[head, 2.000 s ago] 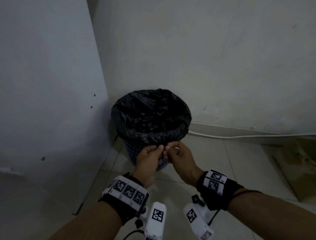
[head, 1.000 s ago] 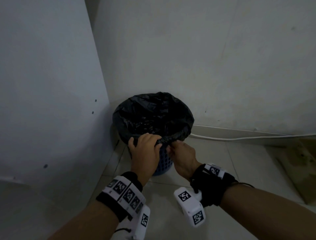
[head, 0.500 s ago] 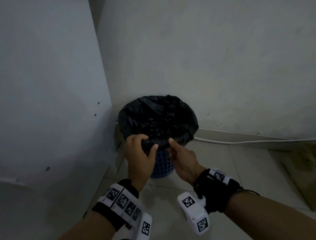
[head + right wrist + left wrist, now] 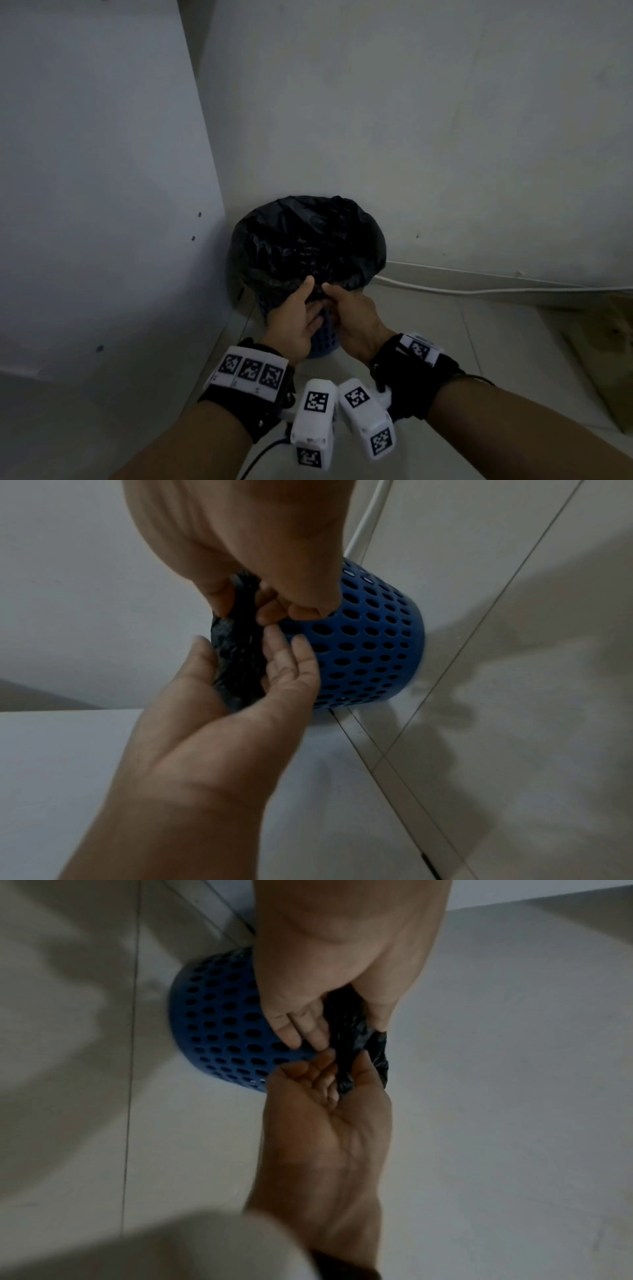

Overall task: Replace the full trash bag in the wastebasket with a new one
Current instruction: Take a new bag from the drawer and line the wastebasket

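A blue perforated wastebasket (image 4: 325, 339) stands in the corner, lined with a black trash bag (image 4: 308, 240) folded over its rim. Both hands meet at the near side of the rim. My left hand (image 4: 312, 299) has its thumb on top of the folded bag edge and its fingers beneath, against the basket wall. In the left wrist view the left hand (image 4: 342, 1031) pinches the bag (image 4: 356, 1037) beside the basket (image 4: 222, 1031). My right hand (image 4: 331, 298) pinches the same bunched edge. In the right wrist view its curled fingers (image 4: 270, 618) grip the bag (image 4: 240, 664).
A white panel (image 4: 102, 205) stands close on the basket's left and a wall behind it. A white cable (image 4: 479, 291) runs along the wall base to the right. A brown board (image 4: 609, 342) lies on the tiled floor at far right.
My left hand has slid from over the rim to under the folded edge, thumb on top. The right hand has closed in beside it on the same bunch of bag.
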`<state>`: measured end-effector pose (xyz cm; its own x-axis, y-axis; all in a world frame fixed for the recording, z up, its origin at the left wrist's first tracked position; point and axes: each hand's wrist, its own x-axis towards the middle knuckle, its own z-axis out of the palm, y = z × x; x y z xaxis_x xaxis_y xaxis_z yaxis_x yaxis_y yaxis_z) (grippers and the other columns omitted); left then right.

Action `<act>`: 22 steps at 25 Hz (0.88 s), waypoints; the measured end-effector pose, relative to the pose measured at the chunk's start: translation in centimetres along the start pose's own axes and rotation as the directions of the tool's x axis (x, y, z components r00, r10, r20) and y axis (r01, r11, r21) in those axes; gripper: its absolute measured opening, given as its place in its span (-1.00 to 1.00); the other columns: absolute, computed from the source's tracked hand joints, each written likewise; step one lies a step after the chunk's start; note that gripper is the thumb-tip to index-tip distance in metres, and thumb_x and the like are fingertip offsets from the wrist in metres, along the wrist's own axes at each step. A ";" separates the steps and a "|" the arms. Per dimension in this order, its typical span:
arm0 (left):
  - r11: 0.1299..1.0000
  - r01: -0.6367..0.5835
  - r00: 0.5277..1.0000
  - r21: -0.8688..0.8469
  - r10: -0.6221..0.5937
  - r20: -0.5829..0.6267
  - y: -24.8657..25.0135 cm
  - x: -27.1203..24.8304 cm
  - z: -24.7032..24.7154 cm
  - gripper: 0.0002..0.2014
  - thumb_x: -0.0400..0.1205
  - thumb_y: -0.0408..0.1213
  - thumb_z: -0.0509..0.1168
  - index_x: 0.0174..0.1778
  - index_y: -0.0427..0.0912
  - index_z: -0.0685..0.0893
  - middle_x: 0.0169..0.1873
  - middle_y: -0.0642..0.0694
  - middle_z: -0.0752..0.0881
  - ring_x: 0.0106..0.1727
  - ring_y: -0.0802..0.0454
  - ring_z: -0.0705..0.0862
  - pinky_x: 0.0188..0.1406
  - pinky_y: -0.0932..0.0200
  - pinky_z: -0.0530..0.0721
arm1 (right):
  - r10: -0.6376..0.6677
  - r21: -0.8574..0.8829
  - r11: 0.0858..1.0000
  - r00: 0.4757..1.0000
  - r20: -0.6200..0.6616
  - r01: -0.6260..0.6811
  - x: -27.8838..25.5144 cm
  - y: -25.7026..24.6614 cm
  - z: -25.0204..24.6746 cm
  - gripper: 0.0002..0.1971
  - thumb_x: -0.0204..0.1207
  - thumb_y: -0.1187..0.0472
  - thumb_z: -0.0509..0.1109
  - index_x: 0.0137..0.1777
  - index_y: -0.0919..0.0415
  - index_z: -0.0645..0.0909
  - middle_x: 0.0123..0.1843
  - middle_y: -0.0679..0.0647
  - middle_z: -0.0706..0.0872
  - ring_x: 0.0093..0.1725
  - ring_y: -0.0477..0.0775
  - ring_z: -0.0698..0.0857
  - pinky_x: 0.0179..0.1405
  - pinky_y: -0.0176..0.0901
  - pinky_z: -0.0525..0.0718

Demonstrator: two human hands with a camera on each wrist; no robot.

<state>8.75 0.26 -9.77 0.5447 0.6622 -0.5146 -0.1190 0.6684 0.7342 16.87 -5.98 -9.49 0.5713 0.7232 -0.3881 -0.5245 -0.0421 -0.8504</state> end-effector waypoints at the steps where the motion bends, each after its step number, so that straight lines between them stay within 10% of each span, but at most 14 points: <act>1: 1.000 0.016 1.000 -0.020 -0.016 -0.014 0.3 0.2 0.1 -0.56 0.65 -0.10 0.33 0.40 -0.23 0.57 0.31 -0.19 0.67 0.23 -0.04 0.67 0.18 0.07 0.60 | 0.027 -0.045 0.999 0.998 0.048 -0.025 0.0 0.0 -0.1 -0.83 0.61 0.24 0.38 0.04 0.33 0.74 0.02 0.27 0.83 -0.10 0.12 0.81 -0.12 -0.10 0.75; 5: 0.998 0.060 0.997 -0.004 -0.060 -0.042 1.3 0.4 0.2 -0.56 0.69 -0.22 0.29 0.50 -0.21 0.47 0.42 -0.19 0.57 0.29 -0.10 0.62 0.25 0.01 0.59 | 0.103 -0.148 0.984 0.994 0.021 -0.099 -0.1 -2.1 -1.1 -0.81 0.62 0.07 0.39 0.07 0.15 0.73 -0.10 -0.01 0.86 -0.24 -0.08 0.81 -0.39 -0.27 0.68; 10: 0.993 0.115 0.993 0.021 -0.115 -0.012 3.3 0.3 -0.8 -0.51 0.72 -0.30 0.23 0.60 -0.11 0.34 0.48 -0.15 0.51 0.21 -0.10 0.61 0.27 -0.01 0.56 | 0.191 0.053 0.981 0.972 -0.134 -0.186 0.9 -5.5 -2.8 -0.83 0.62 0.07 0.38 -0.03 0.16 0.71 -0.03 0.02 0.79 -0.06 0.00 0.69 -0.16 -0.15 0.60; 14: 0.993 0.109 0.992 0.039 -0.107 -0.061 4.9 0.2 -2.7 -0.61 0.71 -0.32 0.24 0.48 -0.17 0.50 0.04 -0.07 0.71 -0.08 0.00 0.65 0.01 0.08 0.65 | 0.249 0.191 0.954 0.966 -0.075 -0.231 1.4 -4.3 -2.1 -0.85 0.65 0.18 0.34 -0.05 0.23 0.67 -0.13 0.15 0.68 -0.19 0.08 0.58 -0.18 -0.10 0.52; 17: 0.998 0.059 0.993 -0.020 -0.061 -0.097 5.0 0.1 -2.7 -0.61 0.70 -0.23 0.25 0.47 -0.14 0.51 0.07 -0.08 0.71 -0.03 0.02 0.67 0.00 0.08 0.65 | 0.269 0.317 0.914 0.963 -0.009 -0.252 1.6 -2.6 -1.4 -0.84 0.67 0.13 0.30 -0.09 0.17 0.62 -0.33 0.07 0.51 -0.36 -0.04 0.48 -0.25 -0.18 0.52; 22: 0.988 0.148 0.989 -0.049 -0.147 0.015 3.1 -0.2 -0.3 -0.62 0.69 -0.13 0.27 0.41 -0.16 0.52 0.28 -0.20 0.65 0.20 -0.04 0.66 0.11 0.11 0.62 | 0.239 0.359 0.901 0.970 0.051 -0.242 0.9 -0.5 0.3 -0.72 0.69 0.12 0.26 0.31 0.21 0.59 -0.19 0.00 0.73 -0.34 -0.12 0.64 -0.26 -0.29 0.66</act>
<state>8.07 2.31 -7.54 0.5690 0.5512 -0.6103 -0.0774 0.7747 0.6276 17.43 -5.14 -9.34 0.3958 0.7266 -0.5616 -0.8377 0.0350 -0.5451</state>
